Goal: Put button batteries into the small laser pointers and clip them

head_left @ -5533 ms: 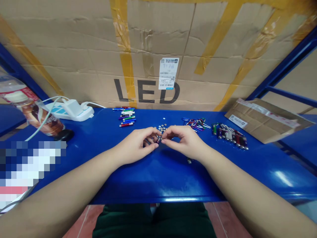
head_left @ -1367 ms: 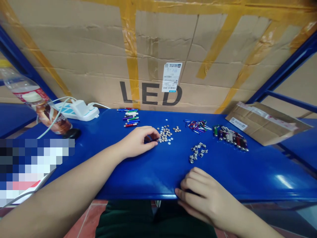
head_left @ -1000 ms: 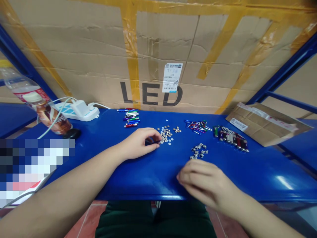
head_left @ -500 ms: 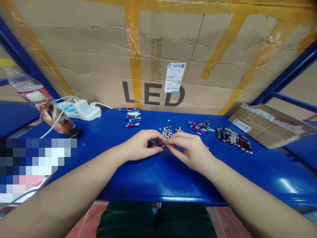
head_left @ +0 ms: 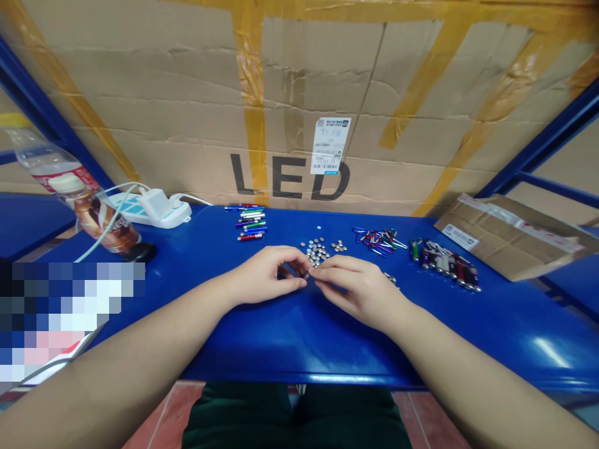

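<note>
The left hand (head_left: pixel 266 274) and right hand (head_left: pixel 360 293) pinch a small dark tube (head_left: pixel 305 274) between them; a steady, close grip suits such small work.

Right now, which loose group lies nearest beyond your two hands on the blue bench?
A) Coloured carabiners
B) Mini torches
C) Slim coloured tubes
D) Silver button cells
D: the silver button cells lie just past the left hand and right hand, whose fingers meet at a small dark cylinder; the carabiners sit farther right.
</note>
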`<state>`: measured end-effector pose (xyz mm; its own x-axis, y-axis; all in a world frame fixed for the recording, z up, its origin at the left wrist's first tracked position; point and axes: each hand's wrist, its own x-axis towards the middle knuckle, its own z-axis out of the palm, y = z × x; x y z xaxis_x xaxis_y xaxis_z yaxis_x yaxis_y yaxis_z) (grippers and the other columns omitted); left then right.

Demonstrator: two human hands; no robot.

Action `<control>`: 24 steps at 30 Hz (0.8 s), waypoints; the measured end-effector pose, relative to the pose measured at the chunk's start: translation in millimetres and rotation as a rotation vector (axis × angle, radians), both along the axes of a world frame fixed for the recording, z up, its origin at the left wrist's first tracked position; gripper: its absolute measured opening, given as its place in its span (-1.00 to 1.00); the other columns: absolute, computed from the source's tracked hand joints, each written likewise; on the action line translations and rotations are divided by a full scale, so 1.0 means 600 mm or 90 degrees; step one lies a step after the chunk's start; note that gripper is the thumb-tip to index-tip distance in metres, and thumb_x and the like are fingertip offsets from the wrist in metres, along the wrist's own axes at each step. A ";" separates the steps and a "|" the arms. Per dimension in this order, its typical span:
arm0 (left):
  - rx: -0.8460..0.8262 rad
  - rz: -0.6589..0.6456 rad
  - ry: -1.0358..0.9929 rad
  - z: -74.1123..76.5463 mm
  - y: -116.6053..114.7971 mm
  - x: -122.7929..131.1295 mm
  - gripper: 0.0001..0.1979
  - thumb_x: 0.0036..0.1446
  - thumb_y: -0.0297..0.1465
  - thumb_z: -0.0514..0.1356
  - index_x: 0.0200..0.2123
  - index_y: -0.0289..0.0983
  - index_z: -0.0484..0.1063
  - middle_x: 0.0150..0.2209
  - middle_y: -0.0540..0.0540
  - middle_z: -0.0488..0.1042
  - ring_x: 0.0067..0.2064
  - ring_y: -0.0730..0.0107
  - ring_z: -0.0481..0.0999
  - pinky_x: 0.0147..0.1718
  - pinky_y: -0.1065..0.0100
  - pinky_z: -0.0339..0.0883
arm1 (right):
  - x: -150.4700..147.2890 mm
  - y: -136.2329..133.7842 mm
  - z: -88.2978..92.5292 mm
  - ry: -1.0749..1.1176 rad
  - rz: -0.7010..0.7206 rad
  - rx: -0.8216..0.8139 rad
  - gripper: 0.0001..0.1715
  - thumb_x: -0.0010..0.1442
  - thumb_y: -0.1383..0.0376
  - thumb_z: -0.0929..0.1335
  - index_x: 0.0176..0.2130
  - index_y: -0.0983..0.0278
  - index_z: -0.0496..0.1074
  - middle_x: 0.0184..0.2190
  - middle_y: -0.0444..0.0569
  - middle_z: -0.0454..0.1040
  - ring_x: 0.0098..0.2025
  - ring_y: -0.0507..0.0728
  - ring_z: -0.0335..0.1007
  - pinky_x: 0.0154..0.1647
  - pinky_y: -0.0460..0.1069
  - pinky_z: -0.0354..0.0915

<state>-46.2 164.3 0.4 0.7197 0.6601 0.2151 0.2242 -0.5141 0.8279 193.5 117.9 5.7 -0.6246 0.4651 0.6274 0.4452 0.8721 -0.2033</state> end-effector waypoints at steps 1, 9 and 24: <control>-0.005 0.001 -0.003 0.000 0.000 0.000 -0.83 0.21 -0.41 0.32 -0.11 -0.28 0.54 -0.13 -0.11 0.59 -0.15 0.30 0.63 -0.15 0.29 0.54 | 0.001 0.000 0.000 0.009 0.002 -0.012 -0.84 0.38 0.43 0.37 -0.07 0.31 0.54 -0.16 0.09 0.61 -0.16 0.14 0.59 -0.12 0.00 0.52; 0.016 -0.009 -0.010 0.005 0.001 0.001 -0.86 0.21 -0.45 0.32 -0.14 -0.29 0.54 -0.14 -0.10 0.58 -0.14 0.32 0.62 -0.11 0.29 0.54 | -0.001 -0.004 0.005 0.010 0.017 -0.064 -0.85 0.40 0.42 0.33 -0.08 0.29 0.50 -0.17 0.07 0.58 -0.13 0.14 0.54 -0.09 0.02 0.49; 0.099 -0.032 0.027 0.013 -0.004 -0.001 -0.90 0.21 -0.51 0.29 -0.19 -0.29 0.53 -0.18 -0.09 0.56 -0.16 0.36 0.59 -0.10 0.33 0.51 | 0.003 -0.014 0.007 -0.135 -0.028 -0.132 -0.70 0.38 0.41 0.31 0.08 0.26 0.45 -0.09 0.08 0.57 -0.07 0.21 0.50 0.02 0.16 0.44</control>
